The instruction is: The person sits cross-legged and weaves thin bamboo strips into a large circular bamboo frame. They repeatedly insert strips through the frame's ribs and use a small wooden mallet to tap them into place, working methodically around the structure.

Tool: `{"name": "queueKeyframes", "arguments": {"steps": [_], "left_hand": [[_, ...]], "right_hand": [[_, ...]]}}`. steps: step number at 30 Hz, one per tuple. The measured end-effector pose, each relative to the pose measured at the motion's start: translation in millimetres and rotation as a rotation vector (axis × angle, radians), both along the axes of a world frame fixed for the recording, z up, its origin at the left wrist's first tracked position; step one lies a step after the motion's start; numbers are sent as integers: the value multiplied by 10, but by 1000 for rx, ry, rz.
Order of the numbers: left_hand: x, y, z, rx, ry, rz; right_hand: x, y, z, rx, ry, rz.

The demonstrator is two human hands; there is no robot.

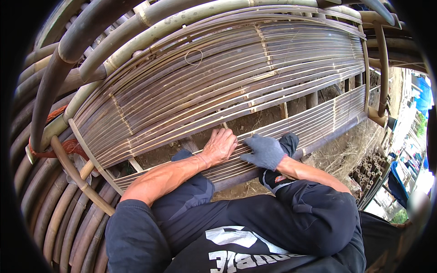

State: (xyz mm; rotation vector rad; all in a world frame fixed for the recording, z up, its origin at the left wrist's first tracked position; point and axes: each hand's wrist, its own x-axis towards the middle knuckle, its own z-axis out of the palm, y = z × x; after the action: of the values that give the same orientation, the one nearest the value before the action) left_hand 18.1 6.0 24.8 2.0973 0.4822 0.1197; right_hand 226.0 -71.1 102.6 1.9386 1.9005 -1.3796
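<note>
In front of me lies a long bamboo slat panel point(205, 86), its thin strips lashed with pale cross ties. A narrower band of bamboo slats point(314, 123) runs along its near side, across a gap. My left hand point(221, 145), bare, is closed with its fingers curled over the far edge slat of this near band. My right hand point(265, 152), in a grey knit glove, rests on the same slats just to the right, fingers apart and reaching toward my left hand. The undersides of both hands' fingers are hidden.
Thick bamboo poles point(136, 41) frame the far side and the left. A thin loop of strip point(193, 57) lies on the panel. Crosspieces point(283, 110) span the gap over bare soil. At the right, cut bamboo pieces point(368, 170) are stacked near blue cloth point(423, 95).
</note>
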Motion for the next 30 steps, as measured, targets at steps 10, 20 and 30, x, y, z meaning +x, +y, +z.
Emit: {"name": "queueKeyframes", "arguments": {"steps": [10,20,30], "left_hand": [[113,-119,103,105,-40,-3],[401,-330,470,-268,-148,58],[81,-350,647,-124,-24,-30]], "right_hand": [[171,-143,-32,-165,516,-511],[855,-10,868,-76,705,-1174],[685,-488,870,-248,278,33]]}}
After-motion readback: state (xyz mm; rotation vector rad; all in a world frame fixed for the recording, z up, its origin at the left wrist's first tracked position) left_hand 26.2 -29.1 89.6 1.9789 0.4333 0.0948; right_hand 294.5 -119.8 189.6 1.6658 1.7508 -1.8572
